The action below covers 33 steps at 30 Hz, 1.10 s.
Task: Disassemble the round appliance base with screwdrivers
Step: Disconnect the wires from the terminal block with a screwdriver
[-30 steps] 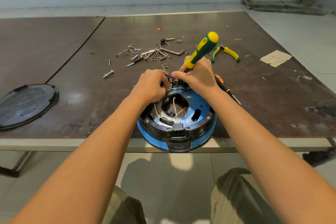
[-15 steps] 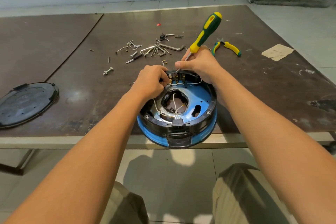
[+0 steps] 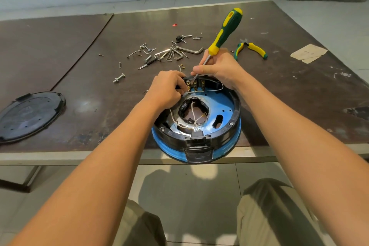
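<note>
The round appliance base (image 3: 225, 110), blue with a black rim, lies open at the table's front edge, white wires showing inside. My right hand (image 3: 221, 69) grips the metal shaft of a green and yellow screwdriver (image 3: 225, 30), whose tip sits on the brass terminal block (image 3: 196, 84) at the base's far rim. My left hand (image 3: 167, 88) is curled at the left end of that block, pinching a white wire there. The handle leans up and to the right.
A black round cover (image 3: 30, 115) lies at the left. Several loose screws, bolts and hex keys (image 3: 171, 53) are scattered behind the base. Green and yellow pliers (image 3: 252, 49) and a paper scrap (image 3: 308, 54) lie at the right. The table's front edge (image 3: 79, 158) is near.
The right hand slid down from the handle onto the shaft, and the screwdriver stands more upright. The left hand stayed at the terminal block. The orange screwdriver seen earlier is hidden by my right arm.
</note>
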Each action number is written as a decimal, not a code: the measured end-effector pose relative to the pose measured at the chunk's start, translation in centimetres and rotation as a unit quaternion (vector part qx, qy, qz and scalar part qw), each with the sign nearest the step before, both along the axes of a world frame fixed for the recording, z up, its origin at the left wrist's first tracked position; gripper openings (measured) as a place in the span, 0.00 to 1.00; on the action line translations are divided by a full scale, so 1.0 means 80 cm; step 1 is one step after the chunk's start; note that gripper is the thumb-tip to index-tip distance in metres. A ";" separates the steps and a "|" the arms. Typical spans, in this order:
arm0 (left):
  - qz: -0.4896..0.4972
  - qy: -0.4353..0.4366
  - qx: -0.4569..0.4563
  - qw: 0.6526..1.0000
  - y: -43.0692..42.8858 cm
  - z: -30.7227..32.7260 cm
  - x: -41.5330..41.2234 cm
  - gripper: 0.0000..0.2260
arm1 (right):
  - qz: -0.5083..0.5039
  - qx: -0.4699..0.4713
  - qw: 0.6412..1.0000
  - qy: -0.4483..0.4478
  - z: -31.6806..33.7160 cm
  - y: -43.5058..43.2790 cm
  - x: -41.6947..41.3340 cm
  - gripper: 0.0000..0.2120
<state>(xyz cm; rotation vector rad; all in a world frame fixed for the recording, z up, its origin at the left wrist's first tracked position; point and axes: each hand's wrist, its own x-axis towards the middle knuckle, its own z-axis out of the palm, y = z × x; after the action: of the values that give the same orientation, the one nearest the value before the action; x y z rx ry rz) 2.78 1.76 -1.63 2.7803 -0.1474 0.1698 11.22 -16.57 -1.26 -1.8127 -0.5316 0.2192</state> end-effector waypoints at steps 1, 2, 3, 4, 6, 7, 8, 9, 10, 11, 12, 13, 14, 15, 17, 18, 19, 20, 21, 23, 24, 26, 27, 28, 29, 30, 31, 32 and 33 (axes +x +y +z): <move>0.000 -0.001 0.002 1.000 0.000 0.001 0.000 0.13 | -0.009 -0.013 0.999 -0.036 -0.002 -0.001 -0.002 0.09; 0.000 -0.002 0.003 1.000 0.000 0.001 0.000 0.13 | -0.021 -0.025 0.997 -0.073 -0.004 -0.001 -0.005 0.09; 0.000 -0.001 0.002 1.000 0.000 0.002 0.000 0.13 | -0.033 -0.032 0.993 -0.107 -0.006 -0.002 -0.009 0.10; 0.001 0.001 0.001 1.000 0.000 0.002 -0.001 0.13 | -0.038 -0.037 0.989 -0.141 -0.006 -0.003 -0.013 0.11; 0.000 0.005 -0.002 1.000 -0.002 0.003 -0.002 0.13 | -0.023 -0.054 0.973 -0.223 -0.004 -0.003 -0.020 0.12; 0.000 0.005 -0.002 1.000 -0.002 0.003 -0.002 0.13 | -0.011 -0.066 0.964 -0.256 -0.003 -0.003 -0.023 0.11; -0.001 0.006 -0.002 1.000 -0.002 0.003 -0.003 0.13 | -0.002 -0.080 0.960 -0.269 -0.002 -0.002 -0.026 0.11; -0.001 0.006 -0.003 1.000 -0.002 0.003 -0.003 0.13 | 0.002 -0.093 0.962 -0.257 -0.001 -0.001 -0.029 0.10; 0.000 0.006 -0.002 1.000 -0.001 0.003 -0.003 0.13 | 0.007 -0.106 0.966 -0.236 0.001 0.001 -0.033 0.10; 0.000 0.006 -0.001 1.000 -0.001 0.003 -0.003 0.13 | 0.014 -0.115 0.968 -0.222 0.002 0.002 -0.035 0.14; -0.001 0.005 -0.001 1.000 0.000 0.003 -0.002 0.13 | 0.029 -0.120 0.968 -0.218 0.001 0.002 -0.037 0.17; -0.002 0.006 -0.002 1.000 0.000 0.003 -0.002 0.12 | 0.043 -0.120 0.968 -0.217 0.001 0.003 -0.039 0.19; -0.003 0.007 -0.002 1.000 -0.001 0.003 -0.002 0.12 | 0.050 -0.117 0.969 -0.213 0.000 0.003 -0.040 0.20; -0.003 0.009 -0.002 1.000 -0.001 0.003 -0.002 0.12 | 0.049 -0.116 0.969 -0.210 0.000 0.004 -0.041 0.20; -0.003 0.013 -0.002 1.000 -0.002 0.003 -0.002 0.12 | 0.040 -0.128 0.966 -0.220 -0.001 0.005 -0.038 0.21; -0.003 0.015 -0.002 1.000 -0.001 0.003 -0.002 0.12 | 0.032 -0.138 0.963 -0.231 -0.001 0.005 -0.037 0.20; -0.003 0.017 -0.002 1.000 -0.001 0.003 -0.002 0.12 | 0.022 -0.142 0.960 -0.241 -0.002 0.006 -0.035 0.18; -0.004 0.017 -0.004 1.000 -0.001 0.003 -0.001 0.12 | 0.012 -0.138 0.959 -0.248 -0.002 0.006 -0.031 0.15; -0.004 0.017 -0.007 1.000 0.000 0.003 -0.001 0.12 | 0.006 -0.127 0.959 -0.255 -0.002 0.005 -0.027 0.11; -0.002 0.018 -0.010 1.000 0.000 0.003 0.000 0.12 | 0.001 -0.096 0.960 -0.262 -0.003 0.003 -0.018 0.11; -0.002 0.021 -0.009 1.000 0.000 0.003 0.000 0.12 | 0.002 -0.079 0.966 -0.244 -0.004 0.002 -0.016 0.11; -0.003 0.022 -0.008 1.000 -0.001 0.004 0.000 0.11 | 0.000 -0.058 0.979 -0.194 -0.004 0.001 -0.012 0.12; -0.002 0.022 -0.009 1.000 -0.001 0.003 0.000 0.11 | -0.004 -0.054 0.983 -0.173 -0.004 0.001 -0.010 0.13; -0.001 0.022 -0.010 1.000 -0.001 0.003 0.000 0.11 | -0.008 -0.053 0.987 -0.152 -0.005 0.001 -0.009 0.14; 0.001 0.021 -0.012 1.000 -0.001 0.003 0.000 0.11 | -0.010 -0.050 0.990 -0.134 -0.004 0.001 -0.008 0.14; 0.001 0.020 -0.014 1.000 0.000 0.003 0.000 0.11 | -0.009 -0.045 0.992 -0.121 -0.005 0.000 -0.008 0.14; 0.001 0.019 -0.015 1.000 -0.001 0.002 0.001 0.11 | -0.006 -0.040 0.993 -0.111 -0.005 0.000 -0.006 0.14; 0.001 0.017 -0.016 1.000 -0.001 0.002 0.001 0.11 | -0.003 -0.036 0.994 -0.102 -0.006 -0.001 -0.005 0.14; 0.001 0.017 -0.017 1.000 0.000 0.001 0.002 0.11 | -0.002 -0.035 0.995 -0.091 -0.006 -0.001 -0.005 0.13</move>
<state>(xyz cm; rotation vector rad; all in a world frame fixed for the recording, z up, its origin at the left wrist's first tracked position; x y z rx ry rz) 2.92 1.73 -1.53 2.7486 -0.1326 0.1247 10.85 -16.62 -1.74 -1.9128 -0.6550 0.0699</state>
